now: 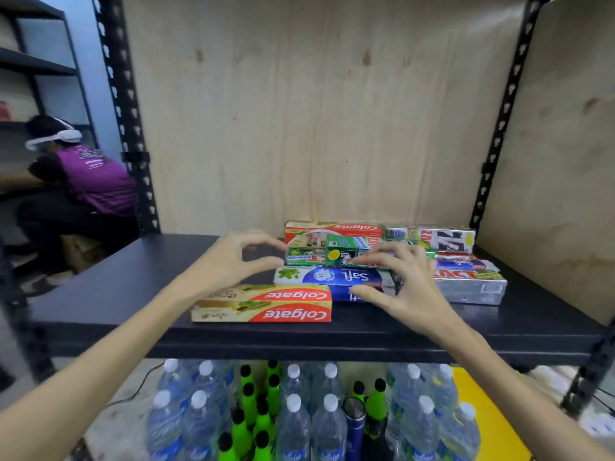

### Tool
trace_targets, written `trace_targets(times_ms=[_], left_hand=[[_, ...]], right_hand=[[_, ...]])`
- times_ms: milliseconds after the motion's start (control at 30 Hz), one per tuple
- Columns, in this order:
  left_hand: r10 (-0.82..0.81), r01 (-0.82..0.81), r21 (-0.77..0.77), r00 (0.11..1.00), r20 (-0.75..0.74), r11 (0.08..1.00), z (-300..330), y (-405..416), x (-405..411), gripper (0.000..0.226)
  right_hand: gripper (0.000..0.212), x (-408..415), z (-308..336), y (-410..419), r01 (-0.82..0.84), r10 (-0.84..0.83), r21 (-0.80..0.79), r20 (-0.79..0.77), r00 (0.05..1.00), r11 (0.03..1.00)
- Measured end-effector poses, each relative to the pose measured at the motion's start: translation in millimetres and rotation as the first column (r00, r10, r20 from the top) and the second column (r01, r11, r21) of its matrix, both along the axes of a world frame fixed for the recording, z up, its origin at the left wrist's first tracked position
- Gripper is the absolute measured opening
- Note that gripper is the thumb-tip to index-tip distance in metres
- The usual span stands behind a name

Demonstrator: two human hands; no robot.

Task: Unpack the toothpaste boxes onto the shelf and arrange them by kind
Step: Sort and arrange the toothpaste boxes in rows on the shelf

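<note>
Two hands mid-frame, fingers apart, holding nothing: left hand (233,261) & right hand (399,277) over boxes (263,302) on shelf (100,294).

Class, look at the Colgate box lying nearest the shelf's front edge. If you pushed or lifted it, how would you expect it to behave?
The front Colgate box lies flat on its broad face, so it would probably slide, not roll or tip. Its straight cardboard edges suggest it stays stiff when lifted. It sits close to the shelf edge, so a forward push might drop it.
</note>
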State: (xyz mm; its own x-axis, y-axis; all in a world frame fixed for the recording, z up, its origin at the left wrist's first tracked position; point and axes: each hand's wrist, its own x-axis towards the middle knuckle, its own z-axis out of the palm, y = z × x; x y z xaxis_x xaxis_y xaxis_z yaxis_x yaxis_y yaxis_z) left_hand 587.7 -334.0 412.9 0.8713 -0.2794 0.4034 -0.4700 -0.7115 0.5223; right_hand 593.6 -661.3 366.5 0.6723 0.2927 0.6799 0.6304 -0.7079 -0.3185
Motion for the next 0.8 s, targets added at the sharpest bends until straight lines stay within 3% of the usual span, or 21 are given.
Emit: trace_targets(times_ms=[100, 233, 433, 533, 600, 667, 700, 800], left_hand=[[-0.005, 0.004, 0.012, 0.999, 0.038, 1.000, -9, 27, -23, 0.027], [-0.035, 0.036, 0.016, 0.998, -0.054, 0.999, -26, 61, -47, 0.034], [0.049, -0.052, 0.093, 0.998, 0.039, 0.994, -39, 115, -56, 0.031], [0.217, -0.247, 0.172, 0.960, 0.176, 0.954, -47, 147, -51, 0.031], [0.419, -0.483, 0.192, 0.859, 0.294, 0.854, -52, 153, -50, 0.030], [0.568, -0.625, 0.080, 0.750, 0.340, 0.777, -54, 148, -52, 0.028], [0.607, -0.629, -0.025, 0.739, 0.294, 0.777, -55, 143, -55, 0.027], [0.518, -0.484, -0.279, 0.853, 0.063, 0.830, -58, 130, -64, 0.035]], right_hand=[[0.048, -14, -7, 34, -0.062, 0.061, -0.047, -0.016, 0.998, 0.997], [0.055, -18, -24, 65, -0.053, 0.044, -0.193, -0.051, 0.998, 0.980], [0.057, -31, -24, 110, -0.086, 0.079, -0.226, -0.038, 0.996, 0.970], [0.056, -35, -17, 145, -0.176, 0.167, -0.302, -0.058, 0.984, 0.937], [0.060, -34, -14, 169, -0.176, 0.166, -0.319, -0.059, 0.984, 0.931], [0.071, -36, -12, 194, -0.142, 0.131, -0.279, -0.055, 0.990, 0.950], [0.078, -38, -13, 207, -0.126, 0.115, -0.249, -0.055, 0.992, 0.960], [0.098, -43, -11, 238, -0.082, 0.070, -0.069, -0.166, 0.984, 0.994]])
